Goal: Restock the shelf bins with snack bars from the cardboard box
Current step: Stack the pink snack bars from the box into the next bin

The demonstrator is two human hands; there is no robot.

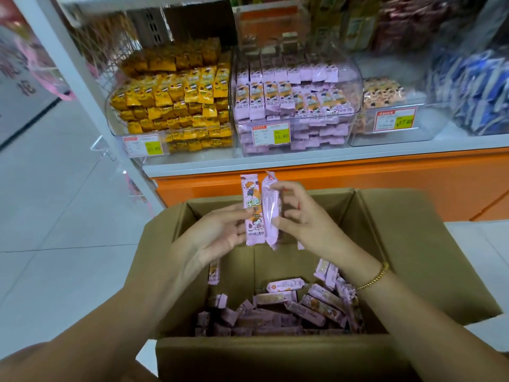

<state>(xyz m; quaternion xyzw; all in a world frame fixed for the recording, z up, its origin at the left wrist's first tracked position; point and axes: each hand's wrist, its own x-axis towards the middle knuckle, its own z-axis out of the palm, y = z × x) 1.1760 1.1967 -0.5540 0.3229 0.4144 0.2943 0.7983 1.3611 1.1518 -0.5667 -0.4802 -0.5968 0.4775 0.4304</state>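
Your left hand (217, 232) and right hand (300, 216) each grip one upright pink snack bar (252, 213), two bars side by side above the open cardboard box (275, 351). Its flaps spread wide, leaving open room; loose pink bars cover its bottom. Beyond the box, three clear shelf bins: yellow packets, the pink-bar bin (296, 106), tan packets.

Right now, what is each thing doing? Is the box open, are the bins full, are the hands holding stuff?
Cardboard box: open, flaps out, pink bars loose at the bottom.
Left hand: holding a pink bar upright, picture side showing.
Right hand: holding a second pink bar upright, back side showing.
Pink bin: nearly full, bars in rows.
Yellow bin: piled high.
Right-hand bin: partly filled.
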